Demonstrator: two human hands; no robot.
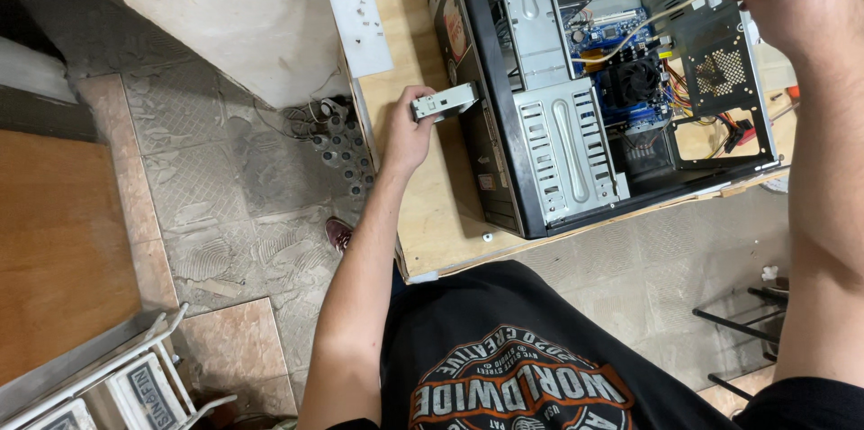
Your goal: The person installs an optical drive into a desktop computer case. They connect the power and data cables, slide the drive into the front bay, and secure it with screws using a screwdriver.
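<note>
An open black computer case (504, 138) lies on its side on a wooden table (423, 205), its blue circuit board (621, 43) and black fan (630, 81) exposed. My left hand (407, 129) grips a grey metal drive (445, 103) that sticks partly out of the case's front. My right hand (796, 0) is above the far side of the case, pinching a thin beige cable (643, 23) that runs down toward the circuit board.
A white plate with small screws (360, 25) lies on the table's left part. Below the table's left edge sit a power strip and cables (337, 147) on a tiled floor. A white metal rack (126, 376) stands at the lower left.
</note>
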